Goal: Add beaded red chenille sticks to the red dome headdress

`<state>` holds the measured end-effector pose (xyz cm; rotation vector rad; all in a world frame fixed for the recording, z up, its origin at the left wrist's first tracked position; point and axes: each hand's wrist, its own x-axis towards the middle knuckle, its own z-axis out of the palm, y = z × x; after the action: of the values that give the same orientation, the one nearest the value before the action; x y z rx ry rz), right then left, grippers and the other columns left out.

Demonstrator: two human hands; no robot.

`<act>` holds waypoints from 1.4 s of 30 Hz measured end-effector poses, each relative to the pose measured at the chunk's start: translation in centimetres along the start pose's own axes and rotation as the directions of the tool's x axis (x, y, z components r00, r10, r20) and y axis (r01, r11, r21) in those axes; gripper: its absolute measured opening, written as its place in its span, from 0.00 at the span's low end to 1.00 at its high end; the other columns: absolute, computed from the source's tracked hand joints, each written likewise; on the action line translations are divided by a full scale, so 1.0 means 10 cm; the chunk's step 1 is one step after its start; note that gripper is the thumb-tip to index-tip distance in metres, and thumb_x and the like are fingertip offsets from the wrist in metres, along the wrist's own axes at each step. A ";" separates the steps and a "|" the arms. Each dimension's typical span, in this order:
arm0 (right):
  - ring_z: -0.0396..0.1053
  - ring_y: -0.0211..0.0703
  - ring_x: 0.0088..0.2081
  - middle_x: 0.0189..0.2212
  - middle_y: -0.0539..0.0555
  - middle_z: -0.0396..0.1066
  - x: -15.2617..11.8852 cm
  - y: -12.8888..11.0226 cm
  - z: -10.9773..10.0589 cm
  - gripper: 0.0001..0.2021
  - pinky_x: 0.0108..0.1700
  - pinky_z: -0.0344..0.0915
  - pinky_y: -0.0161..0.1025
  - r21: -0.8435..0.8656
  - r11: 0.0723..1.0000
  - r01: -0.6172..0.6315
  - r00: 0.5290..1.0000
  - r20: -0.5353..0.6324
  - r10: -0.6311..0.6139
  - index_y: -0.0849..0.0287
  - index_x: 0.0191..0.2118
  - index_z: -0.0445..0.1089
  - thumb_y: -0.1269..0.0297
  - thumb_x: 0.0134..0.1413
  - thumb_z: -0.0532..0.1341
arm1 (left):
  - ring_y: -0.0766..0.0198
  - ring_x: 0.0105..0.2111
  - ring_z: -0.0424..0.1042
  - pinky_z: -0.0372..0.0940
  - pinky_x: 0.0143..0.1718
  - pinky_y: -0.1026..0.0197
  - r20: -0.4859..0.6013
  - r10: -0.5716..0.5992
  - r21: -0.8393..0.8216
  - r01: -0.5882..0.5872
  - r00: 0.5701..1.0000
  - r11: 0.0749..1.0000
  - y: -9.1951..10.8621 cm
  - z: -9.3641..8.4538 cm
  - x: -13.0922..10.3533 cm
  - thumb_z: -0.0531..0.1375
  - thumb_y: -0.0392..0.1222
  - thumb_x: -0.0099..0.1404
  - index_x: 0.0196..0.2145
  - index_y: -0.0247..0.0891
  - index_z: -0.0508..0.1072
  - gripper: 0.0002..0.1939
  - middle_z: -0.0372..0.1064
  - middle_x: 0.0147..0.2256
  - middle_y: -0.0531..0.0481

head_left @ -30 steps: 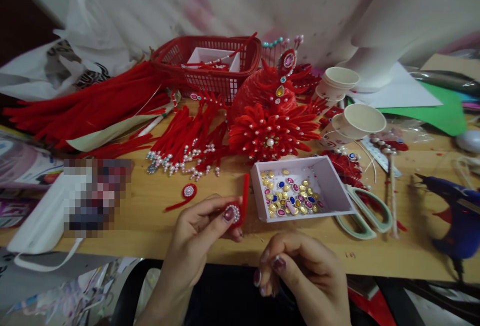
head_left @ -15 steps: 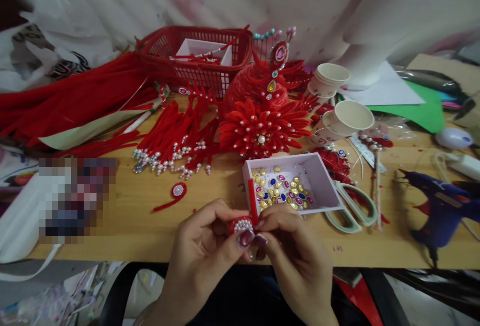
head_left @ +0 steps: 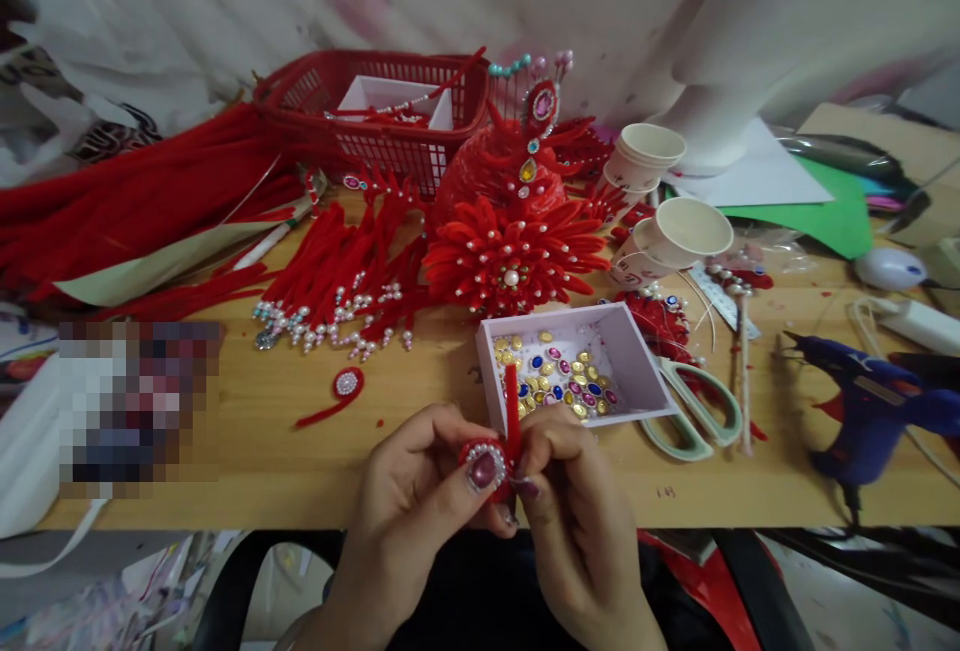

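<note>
Between the fingers of my left hand (head_left: 420, 491) is a red fuzzy chenille curl (head_left: 471, 452) with rows of small white pearls. My left thumb lies over the middle of the pearls and hides part of them. At the curl's right edge my right hand (head_left: 581, 506) pinches with thumb and forefinger, next to the upright red chenille tail (head_left: 512, 401). What exactly the right fingertips grip is partly hidden. A similar pearl-centred curl (head_left: 347, 385) lies on the table to the left. Just beyond my hands stands a white box (head_left: 637, 361) holding gold, blue and pink gems.
Green-handled scissors (head_left: 679, 436) and a blue glue gun (head_left: 862, 401) lie to the right. Paper cups (head_left: 694, 231) stand behind. A red flower (head_left: 517, 256), pearl-tipped red strips (head_left: 330, 271) and a red basket (head_left: 375, 141) fill the back.
My left thumb has come to lie more over the pearls, and the curl now faces up more. My right fingers have shifted slightly at its edge. The whole view has swung a little right.
</note>
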<state>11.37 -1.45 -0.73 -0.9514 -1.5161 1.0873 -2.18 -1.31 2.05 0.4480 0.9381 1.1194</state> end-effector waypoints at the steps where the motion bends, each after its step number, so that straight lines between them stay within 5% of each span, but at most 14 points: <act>1: 0.59 0.39 0.37 0.34 0.50 0.59 -0.01 0.01 0.00 0.05 0.39 0.60 0.37 -0.003 1.000 0.003 1.000 -0.002 -0.003 0.54 0.40 0.58 0.71 0.70 0.49 | 0.71 0.22 0.71 0.69 0.24 0.71 -0.041 -0.030 -0.028 0.029 0.999 0.999 0.00 0.02 0.00 0.70 0.44 0.56 0.31 0.37 0.77 0.10 0.71 0.25 0.54; 3: 0.60 0.40 0.37 0.34 0.50 0.59 -0.03 0.03 0.00 0.06 0.39 0.61 0.38 0.022 1.000 0.003 1.000 -0.024 -0.003 0.54 0.41 0.58 0.71 0.70 0.49 | 0.72 0.20 0.70 0.68 0.23 0.71 -0.134 -0.025 -0.044 0.019 0.991 0.999 0.02 0.06 0.01 0.71 0.42 0.54 0.29 0.36 0.75 0.10 0.70 0.24 0.55; 8: 0.64 0.39 0.34 0.33 0.50 0.61 -0.07 0.03 -0.03 0.08 0.34 0.62 0.39 0.097 0.994 0.049 0.988 -0.150 -0.034 0.55 0.43 0.63 0.74 0.69 0.50 | 0.74 0.19 0.69 0.68 0.24 0.71 -0.300 0.196 0.073 -0.182 0.934 0.981 0.09 0.06 0.07 0.69 0.39 0.53 0.30 0.35 0.75 0.08 0.69 0.24 0.57; 15: 0.65 0.40 0.42 0.40 0.51 0.64 0.04 0.00 -0.08 0.15 0.42 0.65 0.39 -0.040 0.992 0.119 0.990 -0.074 -0.121 0.55 0.52 0.68 0.78 0.64 0.55 | 0.75 0.20 0.70 0.67 0.22 0.74 -0.207 0.169 0.145 -0.141 0.964 0.979 0.08 0.05 0.03 0.71 0.41 0.53 0.30 0.36 0.77 0.09 0.69 0.24 0.56; 20: 0.64 0.39 0.44 0.41 0.51 0.64 0.09 -0.01 -0.09 0.06 0.46 0.62 0.39 -0.082 0.994 0.071 0.997 0.027 -0.069 0.56 0.43 0.67 0.74 0.64 0.58 | 0.72 0.20 0.71 0.68 0.22 0.72 -0.154 0.045 0.104 -0.029 0.987 0.994 0.07 0.05 -0.01 0.71 0.46 0.53 0.32 0.36 0.78 0.13 0.72 0.25 0.54; 27: 0.65 0.36 0.37 0.34 0.48 0.66 0.06 -0.03 -0.11 0.05 0.39 0.63 0.34 -0.090 0.995 0.035 0.990 -0.133 -0.047 0.57 0.35 0.67 0.71 0.63 0.62 | 0.73 0.17 0.69 0.67 0.20 0.72 -0.202 0.094 0.084 -0.079 0.975 0.993 0.06 0.01 0.08 0.70 0.45 0.54 0.31 0.36 0.77 0.11 0.71 0.21 0.56; 31: 0.67 0.36 0.37 0.32 0.48 0.68 0.02 -0.02 -0.14 0.06 0.39 0.65 0.34 -0.063 0.996 0.063 0.970 -0.232 -0.076 0.56 0.37 0.70 0.75 0.61 0.63 | 0.71 0.18 0.71 0.70 0.21 0.69 -0.115 0.201 0.218 -0.172 0.973 0.961 0.03 -0.08 0.14 0.70 0.44 0.56 0.34 0.37 0.79 0.10 0.73 0.24 0.53; 36: 0.70 0.34 0.32 0.37 0.49 0.73 0.00 -0.03 -0.13 0.11 0.33 0.70 0.31 0.011 1.000 -0.002 0.974 -0.226 0.005 0.52 0.44 0.72 0.76 0.60 0.62 | 0.68 0.23 0.74 0.74 0.27 0.68 -0.191 0.402 0.368 -0.314 0.896 0.875 0.14 -0.33 0.21 0.70 0.44 0.56 0.35 0.37 0.79 0.10 0.76 0.29 0.50; 42: 0.70 0.31 0.22 0.30 0.49 0.75 0.03 -0.03 -0.07 0.06 0.21 0.68 0.25 0.150 0.984 -0.096 0.956 -0.262 0.133 0.53 0.40 0.75 0.71 0.63 0.61 | 0.68 0.22 0.74 0.73 0.27 0.68 -0.369 0.461 0.467 -0.268 0.807 0.842 0.35 -0.70 0.23 0.72 0.43 0.49 0.33 0.36 0.77 0.14 0.77 0.28 0.52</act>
<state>11.95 -1.09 -0.32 -1.0571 -1.1617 1.0788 -9.57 1.25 -0.24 0.7359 1.5739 1.4386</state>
